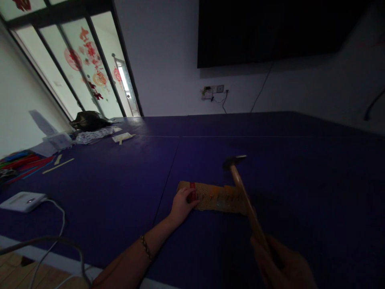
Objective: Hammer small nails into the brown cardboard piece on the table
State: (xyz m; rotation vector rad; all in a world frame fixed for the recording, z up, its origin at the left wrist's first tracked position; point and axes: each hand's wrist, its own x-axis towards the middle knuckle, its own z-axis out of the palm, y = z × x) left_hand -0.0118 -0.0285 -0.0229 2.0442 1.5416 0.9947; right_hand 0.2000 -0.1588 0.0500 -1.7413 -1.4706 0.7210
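Note:
A hammer [244, 192] with a wooden handle and a dark metal head is gripped low on its handle by my right hand [279, 261]. Its head is raised over the table, beyond a brown board [207, 204] that lies flat. The handle crosses in front of the board's right end. Along the board runs a row of several small upright pieces that look like nails [218, 198]. My left hand [183, 204] rests on the board's left end, beside a red band [193, 186]. Its thumb and fingertips come together there; whatever they pinch is too small and dark to make out.
The board lies on a blue-covered table [120, 180]. At the left are a white box-shaped device [24, 200] with cables, coloured strips [30, 162], papers [96, 135] and a dark bag [89, 120]. A black screen [270, 32] hangs on the wall above a power socket [213, 90].

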